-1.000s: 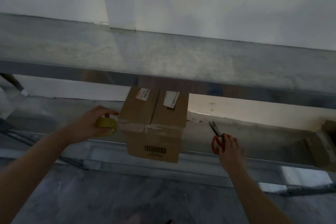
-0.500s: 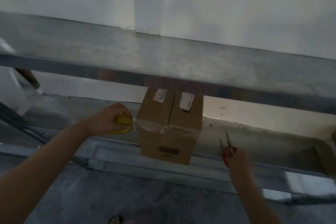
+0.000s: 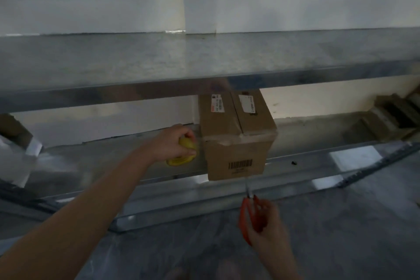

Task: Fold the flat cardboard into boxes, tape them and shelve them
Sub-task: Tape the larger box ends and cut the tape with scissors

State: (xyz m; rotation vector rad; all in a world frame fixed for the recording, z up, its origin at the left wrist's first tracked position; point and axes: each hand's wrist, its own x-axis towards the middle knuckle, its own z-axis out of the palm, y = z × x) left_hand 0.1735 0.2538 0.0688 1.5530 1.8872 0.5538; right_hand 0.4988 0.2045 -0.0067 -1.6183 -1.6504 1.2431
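A taped brown cardboard box with white labels on top and a barcode on its front stands on the lower metal shelf, its front overhanging the shelf edge. My left hand grips a yellow roll of tape just left of the box, low over the shelf. My right hand holds red-handled scissors in front of and below the box, blades pointing up at its lower front edge.
An upper metal shelf spans the view above the box against a white wall. Flattened cardboard lies at the far right of the lower shelf. Another object sits at the left end. Grey floor below.
The view swung, shifting the box right in frame. My right hand drew the scissors back off the shelf, down and toward me. My left hand stayed on the tape beside the box.
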